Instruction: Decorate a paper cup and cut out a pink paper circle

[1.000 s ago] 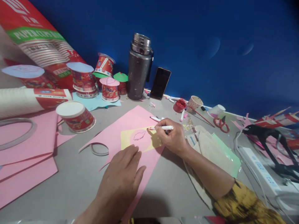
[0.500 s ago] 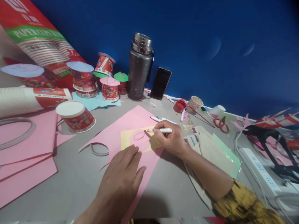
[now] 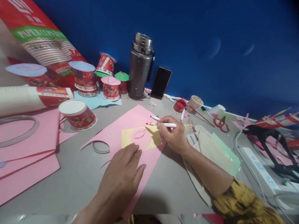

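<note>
My right hand (image 3: 174, 132) grips a white marker (image 3: 168, 125) whose red tip points left, raised a little over the paper. Under it lies a yellow paper (image 3: 153, 141) bearing a pink disc (image 3: 139, 143) with a leaf-like outline drawn on it. My left hand (image 3: 123, 168) rests flat with its fingers stretched out, fingertips at the lower edge of the disc. Both papers lie on a large pink sheet (image 3: 137, 116) with a curved piece cut from its left side. A second marker (image 3: 154, 118) lies behind my right hand.
Decorated paper cups (image 3: 78, 115) stand to the left, beside folded pink paper (image 3: 25, 133). At the back are a dark thermos (image 3: 140, 71) and a phone (image 3: 161, 83). Red scissors (image 3: 221, 123), a cloth (image 3: 207, 152) and a power strip (image 3: 261, 169) lie to the right.
My right hand has lifted the marker off the pink disc and moved it slightly up and to the right. The leaf outline now shows uncovered. My left hand stays in place.
</note>
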`<state>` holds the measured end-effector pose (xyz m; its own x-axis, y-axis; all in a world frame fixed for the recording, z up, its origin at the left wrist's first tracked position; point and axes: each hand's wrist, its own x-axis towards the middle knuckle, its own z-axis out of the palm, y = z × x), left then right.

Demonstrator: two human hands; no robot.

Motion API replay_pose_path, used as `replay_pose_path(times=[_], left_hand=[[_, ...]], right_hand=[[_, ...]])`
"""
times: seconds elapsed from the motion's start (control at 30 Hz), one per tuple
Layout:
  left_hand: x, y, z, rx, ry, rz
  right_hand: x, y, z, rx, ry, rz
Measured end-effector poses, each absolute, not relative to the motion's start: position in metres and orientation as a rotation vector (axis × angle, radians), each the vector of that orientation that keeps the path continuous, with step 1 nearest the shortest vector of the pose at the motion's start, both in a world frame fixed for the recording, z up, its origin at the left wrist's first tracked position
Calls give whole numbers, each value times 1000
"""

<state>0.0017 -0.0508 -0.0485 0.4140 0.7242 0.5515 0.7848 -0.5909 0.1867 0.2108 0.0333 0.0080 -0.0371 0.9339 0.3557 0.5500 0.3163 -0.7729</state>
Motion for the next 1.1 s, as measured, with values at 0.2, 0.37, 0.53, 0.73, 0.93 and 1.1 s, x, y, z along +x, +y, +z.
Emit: replay_pose_path(times=[0.2,0.37,0.53,0.73,0.93,1.1], left_hand=[[4,-51,-47,-2591,-1371,-907],[4,-51,-48,-2575,-1377,-897],[2,-51,-50,-2588,-1361,-876],[2,-51,-50,-2592,-1387,-894],[2,-51,-50,-2584,-1385,-902],[2,-51,-50,-2588,-1382,-871]], right_hand=[[210,34,7,-1299,-1721,717],[209,33,9,-1271,-1751,772],[206,31,9,-1219,-1783,822],[207,32,10,-1242,-1742,855],[204,31,6,-1200,-1769,839],[198,31,2,-1181,-1802,865]])
